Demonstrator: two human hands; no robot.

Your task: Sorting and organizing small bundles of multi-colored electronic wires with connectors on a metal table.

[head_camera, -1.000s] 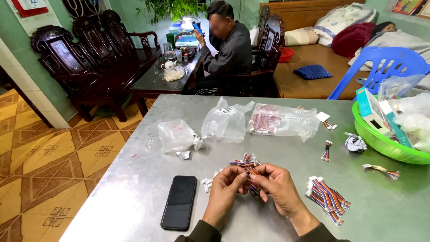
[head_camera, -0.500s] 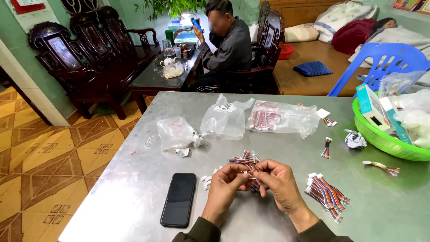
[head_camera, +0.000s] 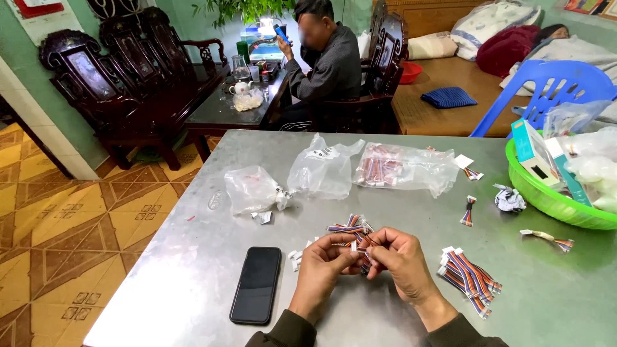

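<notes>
My left hand [head_camera: 322, 268] and my right hand [head_camera: 400, 262] meet over the grey metal table [head_camera: 193, 270], fingertips pinched together on a short multicoloured wire harness with a white connector [head_camera: 355, 245]. Just beyond my fingers lies a small pile of the same wire harnesses [head_camera: 349, 226]. A neat bundle of finished-looking harnesses [head_camera: 468, 272] rests to the right of my right hand. Loose white connectors [head_camera: 297, 256] lie left of my left hand.
A black phone [head_camera: 257, 284] lies face up at the left. Clear plastic bags [head_camera: 324, 170] of parts sit mid-table. A green basket [head_camera: 553, 202] with boxes stands at the right edge. A seated person [head_camera: 324, 64] holds a phone beyond the table, near a blue chair [head_camera: 546, 90].
My hands stay in nearly the same place, the fingers working slightly on the harness. The view has shifted a little.
</notes>
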